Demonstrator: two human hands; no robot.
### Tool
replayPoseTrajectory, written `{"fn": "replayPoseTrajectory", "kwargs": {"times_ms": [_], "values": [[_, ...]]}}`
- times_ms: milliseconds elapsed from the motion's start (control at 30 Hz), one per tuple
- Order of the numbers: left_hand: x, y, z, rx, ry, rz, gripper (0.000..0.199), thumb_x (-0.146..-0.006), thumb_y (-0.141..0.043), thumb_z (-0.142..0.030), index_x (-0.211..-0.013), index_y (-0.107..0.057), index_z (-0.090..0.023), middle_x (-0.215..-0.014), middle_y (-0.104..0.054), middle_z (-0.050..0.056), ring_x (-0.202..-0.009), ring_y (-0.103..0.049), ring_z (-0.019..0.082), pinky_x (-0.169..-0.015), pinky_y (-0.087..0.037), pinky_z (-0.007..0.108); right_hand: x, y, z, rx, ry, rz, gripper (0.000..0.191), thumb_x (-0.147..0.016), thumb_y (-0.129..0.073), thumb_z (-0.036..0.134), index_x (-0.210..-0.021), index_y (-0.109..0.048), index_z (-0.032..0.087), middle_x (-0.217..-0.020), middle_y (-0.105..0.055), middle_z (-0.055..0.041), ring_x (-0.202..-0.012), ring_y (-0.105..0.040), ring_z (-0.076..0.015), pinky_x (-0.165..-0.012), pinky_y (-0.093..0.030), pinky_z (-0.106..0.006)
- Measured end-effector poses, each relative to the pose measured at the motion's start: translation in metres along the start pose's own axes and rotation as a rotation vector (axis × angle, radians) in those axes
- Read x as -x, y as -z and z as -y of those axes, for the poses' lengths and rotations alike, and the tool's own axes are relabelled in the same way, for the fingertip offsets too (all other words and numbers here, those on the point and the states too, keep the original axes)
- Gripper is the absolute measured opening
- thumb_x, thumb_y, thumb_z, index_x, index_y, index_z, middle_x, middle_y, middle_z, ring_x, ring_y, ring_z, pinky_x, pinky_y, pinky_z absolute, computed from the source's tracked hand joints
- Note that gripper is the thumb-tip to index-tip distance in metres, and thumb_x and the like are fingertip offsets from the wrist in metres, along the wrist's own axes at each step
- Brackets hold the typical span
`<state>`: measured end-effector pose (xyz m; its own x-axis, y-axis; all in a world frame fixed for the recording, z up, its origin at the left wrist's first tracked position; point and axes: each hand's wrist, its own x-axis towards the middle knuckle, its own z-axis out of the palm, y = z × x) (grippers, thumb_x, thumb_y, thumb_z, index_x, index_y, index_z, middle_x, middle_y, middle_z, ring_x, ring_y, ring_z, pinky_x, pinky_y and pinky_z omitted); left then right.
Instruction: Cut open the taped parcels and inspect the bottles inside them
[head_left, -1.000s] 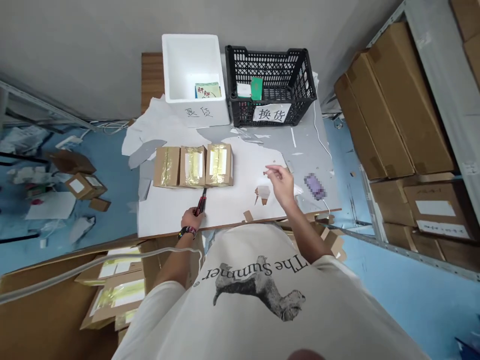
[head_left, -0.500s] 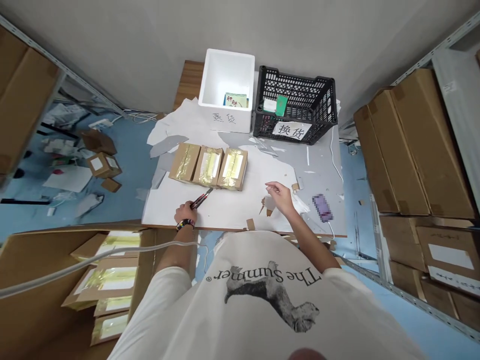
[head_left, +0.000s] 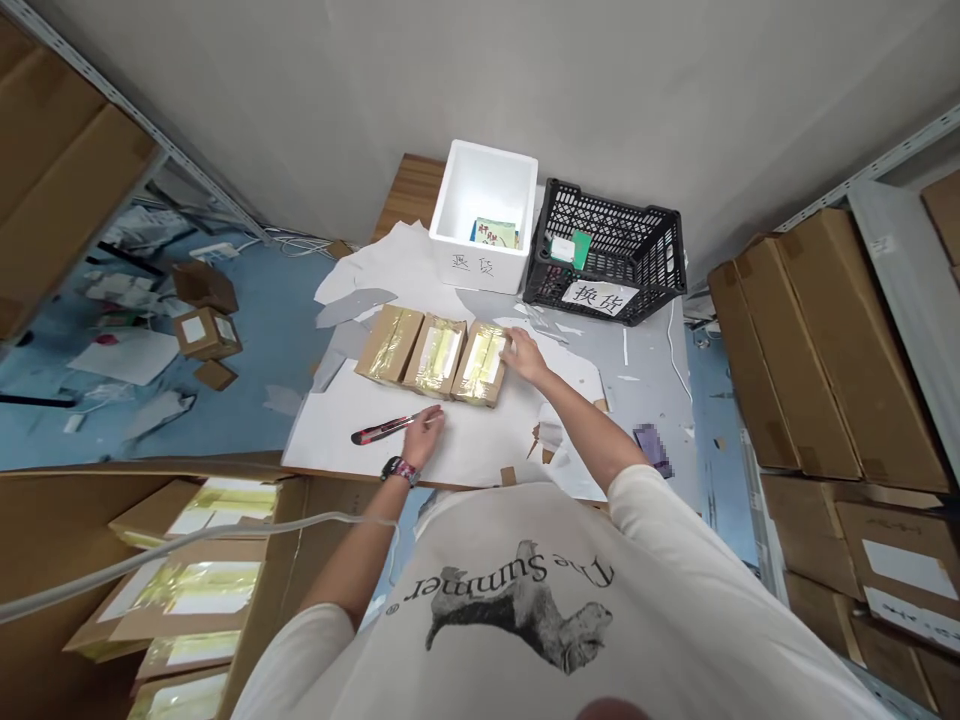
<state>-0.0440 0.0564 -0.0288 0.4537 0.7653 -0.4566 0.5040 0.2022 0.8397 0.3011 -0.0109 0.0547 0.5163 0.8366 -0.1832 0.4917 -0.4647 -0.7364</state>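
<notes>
Three small cardboard boxes wrapped in yellow tape stand side by side on the table: the left box (head_left: 389, 345), the middle box (head_left: 435, 357) and the right box (head_left: 480, 364). My right hand (head_left: 526, 356) has its fingers against the right box's right side, bent but apart. My left hand (head_left: 424, 436) is low over the white paper in front of the boxes, fingers stretched out and holding nothing. Beside it on the paper lies a red and black utility knife (head_left: 381, 431), its far end next to my left hand.
Behind the boxes stand a white foam box (head_left: 480, 268) and a black plastic crate (head_left: 645, 300), each with a few items inside. A purple blurred object (head_left: 652, 450) and paper scraps lie on the right. A large carton (head_left: 289, 545) of taped boxes is at lower left. Shelves flank the table.
My left hand has let go of the utility knife, now lying on the paper, and moved right. My right hand has reached left and forward to the right box. The view has shifted slightly.
</notes>
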Motion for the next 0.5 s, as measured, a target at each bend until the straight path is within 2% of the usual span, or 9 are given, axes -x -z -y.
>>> {"fn": "replayPoseTrajectory", "kwargs": {"times_ms": [33, 100, 200, 333, 433, 500], "values": [[0.000, -0.018, -0.010, 0.092, 0.072, 0.067, 0.053, -0.104, -0.076, -0.051, -0.147, -0.072, -0.020, -0.149, -0.078, 0.019, -0.127, -0.080, 0.031, -0.107, -0.068, 0.046, -0.013, -0.003, 0.005, 0.004, -0.008, 0.002, 0.058, -0.095, -0.072, 0.020, -0.153, -0.072, 0.018, -0.156, -0.072, -0.0164, -0.151, -0.061, -0.0340, -0.139, -0.040, -0.052], [0.000, -0.048, -0.028, 0.260, 0.186, 0.130, 0.066, -0.105, -0.076, -0.063, -0.155, -0.066, -0.020, -0.160, -0.071, 0.023, -0.127, -0.081, 0.030, -0.102, -0.069, 0.042, -0.026, -0.008, 0.012, 0.005, -0.074, 0.010, 0.059, -0.097, -0.070, 0.021, -0.157, -0.068, 0.019, -0.156, -0.072, -0.0146, -0.147, -0.063, -0.0331, -0.135, -0.045, -0.050], [0.000, -0.077, -0.047, 0.358, 0.246, 0.164, 0.070, -0.111, -0.064, -0.073, -0.156, -0.065, -0.020, -0.162, -0.070, 0.024, -0.129, -0.081, 0.032, -0.103, -0.069, 0.043, -0.010, -0.012, 0.008, 0.085, -0.212, -0.049, 0.055, -0.103, -0.068, 0.032, -0.156, -0.068, 0.020, -0.157, -0.068, -0.0158, -0.135, -0.069, -0.0343, -0.125, -0.054, -0.049], [0.005, -0.085, -0.048, 0.221, 0.216, 0.175, 0.072, -0.109, -0.063, -0.076, -0.156, -0.068, -0.022, -0.152, -0.078, 0.020, -0.126, -0.082, 0.035, -0.103, -0.066, 0.047, 0.062, -0.011, -0.024, 0.131, -0.373, -0.161, 0.056, -0.108, -0.064, 0.050, -0.156, -0.072, 0.021, -0.151, -0.065, -0.0182, -0.123, -0.074, -0.0339, -0.120, -0.056, -0.047], [0.001, -0.081, -0.042, 0.061, 0.133, 0.164, 0.067, -0.107, -0.065, -0.073, -0.150, -0.075, -0.023, -0.150, -0.080, 0.017, -0.130, -0.079, 0.037, -0.107, -0.063, 0.047, 0.125, -0.011, -0.055, 0.037, -0.454, -0.207, 0.058, -0.106, -0.064, 0.053, -0.154, -0.076, 0.023, -0.134, -0.073, -0.0148, -0.124, -0.074, -0.0324, -0.118, -0.057, -0.044], [-0.007, -0.080, -0.043, -0.043, 0.061, 0.155, 0.061, -0.108, -0.062, -0.071, -0.142, -0.079, -0.024, -0.149, -0.081, 0.016, -0.137, -0.075, 0.039, -0.114, -0.059, 0.049, 0.156, -0.010, -0.069, -0.049, -0.498, -0.230, 0.058, -0.105, -0.064, 0.059, -0.150, -0.079, 0.025, -0.124, -0.078, -0.0110, -0.120, -0.075, -0.0308, -0.115, -0.059, -0.044]]}}
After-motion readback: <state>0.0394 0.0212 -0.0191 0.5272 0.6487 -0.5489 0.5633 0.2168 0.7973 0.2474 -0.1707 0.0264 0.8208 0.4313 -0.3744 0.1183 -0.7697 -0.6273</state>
